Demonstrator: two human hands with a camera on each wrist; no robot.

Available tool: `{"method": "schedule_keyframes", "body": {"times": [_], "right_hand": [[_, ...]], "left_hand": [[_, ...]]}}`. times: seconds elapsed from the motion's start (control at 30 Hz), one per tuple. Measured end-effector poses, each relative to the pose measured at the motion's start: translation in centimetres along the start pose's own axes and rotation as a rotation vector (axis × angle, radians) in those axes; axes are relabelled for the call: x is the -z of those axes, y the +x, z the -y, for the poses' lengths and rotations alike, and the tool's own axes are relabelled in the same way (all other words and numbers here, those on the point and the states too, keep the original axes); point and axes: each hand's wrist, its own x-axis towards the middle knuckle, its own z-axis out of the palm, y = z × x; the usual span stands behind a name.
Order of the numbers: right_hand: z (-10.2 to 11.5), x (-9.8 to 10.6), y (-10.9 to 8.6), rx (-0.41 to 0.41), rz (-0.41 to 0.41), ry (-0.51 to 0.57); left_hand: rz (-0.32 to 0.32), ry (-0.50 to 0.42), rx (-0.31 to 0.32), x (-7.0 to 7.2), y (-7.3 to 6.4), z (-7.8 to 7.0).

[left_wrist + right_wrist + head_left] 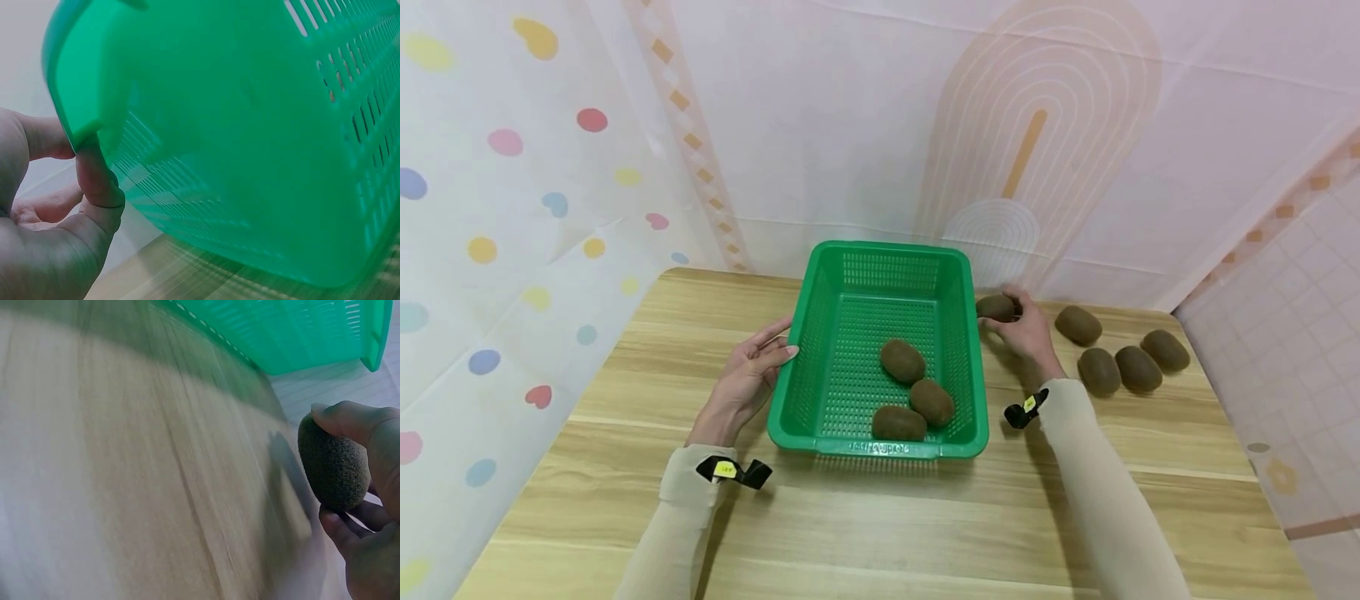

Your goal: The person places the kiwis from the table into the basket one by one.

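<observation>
A green plastic basket with slotted walls stands on the table, and 3 brown kiwis lie in its near right part. My left hand pinches the basket's left rim between thumb and fingers; the left wrist view shows the fingers bent under the rim. At the basket's right side, outside it, my right hand grips a kiwi between thumb and fingers. In the right wrist view that kiwi is apart from the basket wall.
Several more kiwis lie on the wooden table to the right of my right hand. A patterned cloth hangs behind the table and along both sides.
</observation>
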Motion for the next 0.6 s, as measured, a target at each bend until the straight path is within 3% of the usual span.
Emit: {"method": "schedule_keyframes", "body": {"times": [0.6], "right_hand": [[1.4,1.6,-2.1,0.035,-0.046,0.052]], "left_hand": [[0.003,0.000,0.003,0.0,-0.2,-0.1]]}}
